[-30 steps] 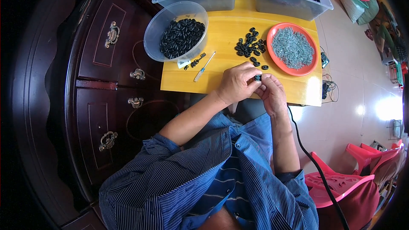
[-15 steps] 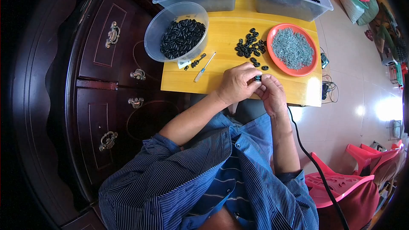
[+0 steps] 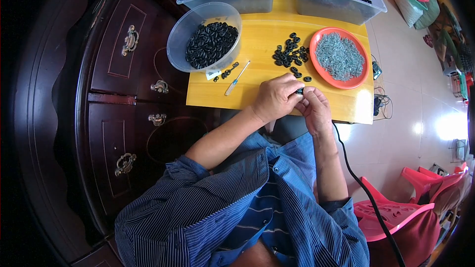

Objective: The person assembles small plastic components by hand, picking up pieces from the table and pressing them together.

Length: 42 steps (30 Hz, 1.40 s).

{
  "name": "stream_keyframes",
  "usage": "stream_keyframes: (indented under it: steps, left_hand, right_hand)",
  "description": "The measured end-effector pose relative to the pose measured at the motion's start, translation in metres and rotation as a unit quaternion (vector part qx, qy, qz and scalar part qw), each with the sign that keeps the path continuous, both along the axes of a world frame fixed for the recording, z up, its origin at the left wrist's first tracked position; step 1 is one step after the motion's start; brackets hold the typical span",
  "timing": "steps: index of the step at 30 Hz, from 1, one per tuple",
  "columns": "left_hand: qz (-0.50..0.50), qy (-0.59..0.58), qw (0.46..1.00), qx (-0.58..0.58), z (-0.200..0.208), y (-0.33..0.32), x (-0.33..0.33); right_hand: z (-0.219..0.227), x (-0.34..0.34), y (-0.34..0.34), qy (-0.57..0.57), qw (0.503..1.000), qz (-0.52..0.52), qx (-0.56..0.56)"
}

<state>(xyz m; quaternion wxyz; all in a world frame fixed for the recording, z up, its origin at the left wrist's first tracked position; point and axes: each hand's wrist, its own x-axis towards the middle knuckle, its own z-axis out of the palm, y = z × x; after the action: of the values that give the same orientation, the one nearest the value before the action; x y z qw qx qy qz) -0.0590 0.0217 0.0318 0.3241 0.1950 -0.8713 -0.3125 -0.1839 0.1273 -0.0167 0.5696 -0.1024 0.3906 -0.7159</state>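
Observation:
Both hands meet over the front edge of the yellow table. Between their fingertips is a small black oval plastic piece [image 3: 300,90], mostly covered by the fingers. My left hand [image 3: 277,96] is closed on its left side. From the right, the thumb and fingers of my right hand [image 3: 316,106] pinch it. Just beyond lie loose black oval pieces with holes [image 3: 289,55], in a scattered group. An orange-red plate [image 3: 317,71] heaped with small silvery screws [image 3: 341,54] stands to their right.
A round clear tub [image 3: 176,44] of black pieces stands at the left. Beside it lie a screwdriver [image 3: 237,78] and a short row of black pieces [image 3: 230,70]. Two large clear bins [image 3: 247,2] of black pieces are at the back. A black cable [image 3: 354,170] passes my right arm.
Almost nothing differs. My fingertips have shifted very slightly around the small black piece, which both hands still hold in the same place.

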Motion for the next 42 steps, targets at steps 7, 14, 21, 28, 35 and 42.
stream_keyframes:
  steps: [7, 14, 21, 28, 35, 42]
  left_hand:
    - [0.005, 0.001, 1.000, -0.019, -0.001, 0.000, 0.000]
    - [0.003, 0.004, 1.000, -0.016, -0.003, -0.001, 0.002]
    - [0.012, 0.022, 1.000, -0.013, -0.006, 0.003, 0.002]
    - [-0.005, 0.035, 0.997, 0.066, -0.009, 0.003, 0.004]
    - [-0.017, 0.033, 0.996, 0.082, -0.009, 0.002, 0.010]
    - [-0.020, 0.017, 0.997, 0.076, -0.008, 0.000, 0.012]
  right_hand:
    - [0.002, 0.004, 0.000, 0.018, 0.999, -0.022, 0.015]
    - [0.006, 0.007, -0.002, 0.032, 0.999, -0.027, 0.027]
    - [0.004, 0.007, -0.002, 0.034, 0.998, -0.029, 0.032]
    - [-0.002, 0.004, -0.002, 0.038, 0.999, -0.022, 0.014]
    - [-0.006, 0.005, -0.003, 0.061, 0.998, -0.018, 0.019]
    - [0.003, 0.007, -0.002, 0.043, 0.999, -0.017, 0.027]
